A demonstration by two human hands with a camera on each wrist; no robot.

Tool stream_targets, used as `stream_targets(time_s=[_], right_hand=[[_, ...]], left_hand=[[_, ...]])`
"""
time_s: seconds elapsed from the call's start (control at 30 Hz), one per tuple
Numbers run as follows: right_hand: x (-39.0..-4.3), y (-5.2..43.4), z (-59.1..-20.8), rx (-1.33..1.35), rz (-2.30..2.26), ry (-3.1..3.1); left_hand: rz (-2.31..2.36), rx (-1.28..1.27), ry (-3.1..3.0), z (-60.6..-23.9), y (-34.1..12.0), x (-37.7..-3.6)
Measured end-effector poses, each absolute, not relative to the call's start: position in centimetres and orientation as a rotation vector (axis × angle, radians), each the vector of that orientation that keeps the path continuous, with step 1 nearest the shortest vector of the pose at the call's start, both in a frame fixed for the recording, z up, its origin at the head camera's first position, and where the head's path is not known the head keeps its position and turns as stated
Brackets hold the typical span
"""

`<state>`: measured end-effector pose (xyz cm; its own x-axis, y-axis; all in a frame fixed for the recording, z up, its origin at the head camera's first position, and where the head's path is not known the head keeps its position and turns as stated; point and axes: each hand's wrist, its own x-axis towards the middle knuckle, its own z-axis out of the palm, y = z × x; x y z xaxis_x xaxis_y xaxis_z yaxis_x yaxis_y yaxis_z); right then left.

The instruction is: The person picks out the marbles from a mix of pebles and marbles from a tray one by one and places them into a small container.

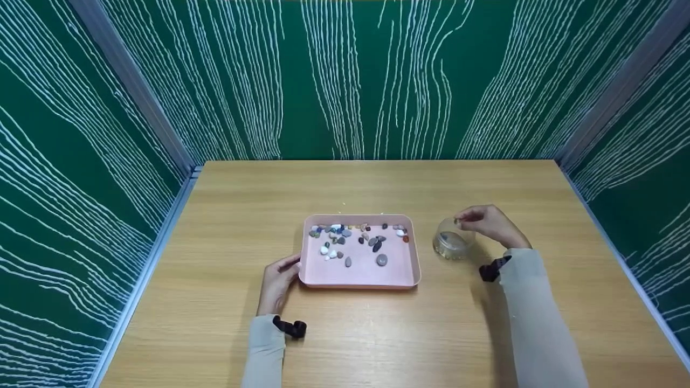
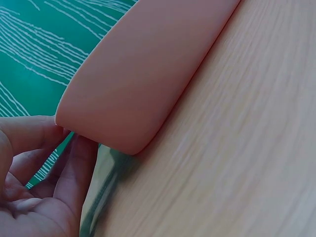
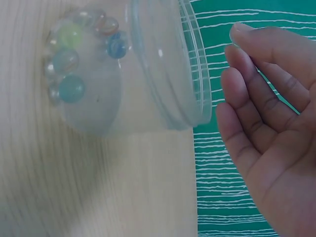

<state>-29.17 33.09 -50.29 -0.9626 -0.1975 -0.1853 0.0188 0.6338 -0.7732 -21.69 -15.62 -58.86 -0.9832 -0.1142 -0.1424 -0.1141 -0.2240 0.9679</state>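
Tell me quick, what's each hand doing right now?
Left hand touches the pink tray at its left edge. Right hand pinches something small over the clear jar, marbles at its bottom. Pebbles lie in the tray. Nothing in the way.

A light wooden table (image 1: 377,334) with visible grain carries everything here. Near its middle lies a shallow pink tray (image 1: 360,277) — rectangular, with rounded corners, its long side running left to right. Just to the right of the tray, a little apart from it, stands a clear jar (image 1: 452,242), upright and open at the top. In the right wrist view the jar's base (image 3: 84,84) sits flat on the wood — small glass marbles (image 3: 71,89) show through it. In the left wrist view the tray's outer wall (image 2: 148,74) meets the tabletop (image 2: 237,148).
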Motion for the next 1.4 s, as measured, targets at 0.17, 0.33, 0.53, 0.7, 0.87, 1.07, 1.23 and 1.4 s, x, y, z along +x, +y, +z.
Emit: stream_targets(time_s=[0.17, 0.33, 0.53, 0.7, 0.87, 1.07, 1.23, 1.4], right_hand=[[-29.0, 33.6, -50.5, -0.131, -1.219, 2.607], [-28.8, 33.9, -50.4, -0.107, -1.208, 2.597], [-28.7, 34.0, -50.4, -0.108, -1.196, 2.614], [-28.5, 34.2, -50.5, -0.149, -1.218, 2.625], [-28.4, 34.4, -50.6, -0.18, -1.238, 2.624], [-28.4, 34.5, -50.6, -0.148, -1.204, 2.641], [-28.2, 34.5, -50.6, -0.144, -1.211, 2.64], [-28.1, 34.4, -50.2, -0.115, -1.229, 2.627]], left_hand=[[-2.444, 0.305, -1.962, -58.4, -15.5, -21.5], [-2.444, 0.337, -1.974, -58.2, -15.5, -21.5], [-2.462, 0.331, -1.947, -58.6, -15.5, -21.6], [-2.454, 0.351, -1.957, -58.6, -15.5, -21.5], [-2.453, 0.393, -1.954, -58.7, -15.5, -21.7], [-2.439, 0.411, -1.973, -58.8, -15.5, -21.7], [-2.441, 0.414, -1.971, -58.7, -15.5, -21.6], [-2.438, 0.415, -1.963, -58.6, -15.4, -21.7]])
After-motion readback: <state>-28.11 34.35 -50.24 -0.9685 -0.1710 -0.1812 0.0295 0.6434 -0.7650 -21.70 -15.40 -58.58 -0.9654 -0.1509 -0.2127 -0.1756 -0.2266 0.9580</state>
